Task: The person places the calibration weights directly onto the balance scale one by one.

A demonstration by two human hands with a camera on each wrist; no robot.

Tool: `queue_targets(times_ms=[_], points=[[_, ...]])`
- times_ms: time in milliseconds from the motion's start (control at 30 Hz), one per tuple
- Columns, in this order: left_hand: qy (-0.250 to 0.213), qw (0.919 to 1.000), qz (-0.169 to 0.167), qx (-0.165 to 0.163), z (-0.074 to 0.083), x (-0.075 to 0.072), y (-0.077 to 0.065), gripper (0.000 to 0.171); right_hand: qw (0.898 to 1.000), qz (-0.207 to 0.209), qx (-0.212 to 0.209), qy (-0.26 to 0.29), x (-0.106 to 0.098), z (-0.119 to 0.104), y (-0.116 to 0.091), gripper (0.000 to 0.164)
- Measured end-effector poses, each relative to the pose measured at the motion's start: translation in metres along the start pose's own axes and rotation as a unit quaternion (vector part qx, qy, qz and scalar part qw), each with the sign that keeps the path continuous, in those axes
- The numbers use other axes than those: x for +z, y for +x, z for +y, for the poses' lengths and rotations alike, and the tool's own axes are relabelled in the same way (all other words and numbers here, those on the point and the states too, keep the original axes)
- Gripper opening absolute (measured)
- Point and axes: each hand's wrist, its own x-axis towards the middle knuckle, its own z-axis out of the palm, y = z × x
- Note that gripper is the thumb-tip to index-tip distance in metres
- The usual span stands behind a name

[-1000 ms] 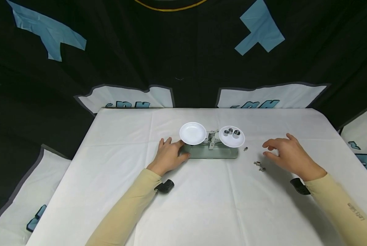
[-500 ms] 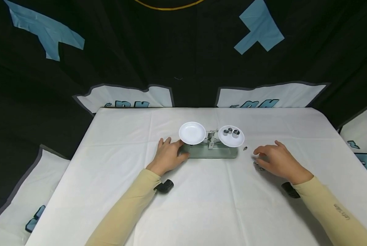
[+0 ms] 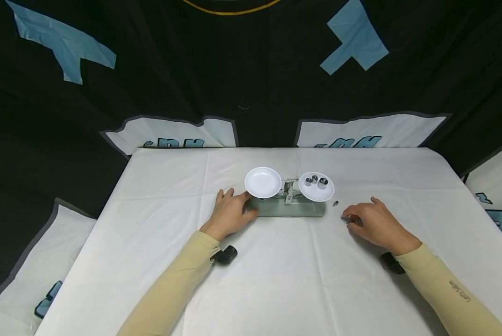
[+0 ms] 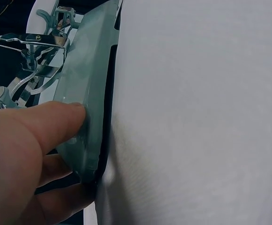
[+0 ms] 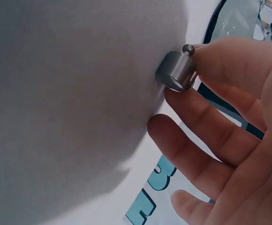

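Observation:
A small balance scale with a green base (image 3: 288, 209) and two white pans stands on the table. My left hand (image 3: 229, 214) grips the base's left end. In the left wrist view the thumb (image 4: 63, 119) lies on top of the base, with fingers by its end. Beyond the scale's right side, my right hand (image 3: 372, 224) bends low over the table. Its thumb and fingertips pinch a metal weight (image 5: 175, 70), a tilted cylinder with a round knob. The right pan (image 3: 307, 189) carries several metal weights; the left pan (image 3: 263, 182) bears nothing.
One small weight (image 3: 335, 203) lies on the white tablecloth (image 3: 276, 280) between the scale and my right hand. A black curtain (image 3: 267, 84) with blue tape patches hangs past the table's far edge.
My right hand has moved left and down onto the loose weights, and its fingers have closed in on one. The left hand and the scale have stayed put.

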Motion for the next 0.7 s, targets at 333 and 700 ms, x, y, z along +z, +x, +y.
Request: queue_targets(times_ms=[333,700], points=[[0.002,1.0000,-0.008,0.000,0.0015,-0.0025,-0.0006,0.055,1.000,-0.002,-0.014,-0.013,0.0012,-0.0011,0.0003,0.020],[-0.001,1.0000,-0.001,0.004,0.0020,-0.0035,-0.0008,0.054,0.999,0.017,-0.036,-0.017,-0.0018,-0.0012,0.0015,0.015]])
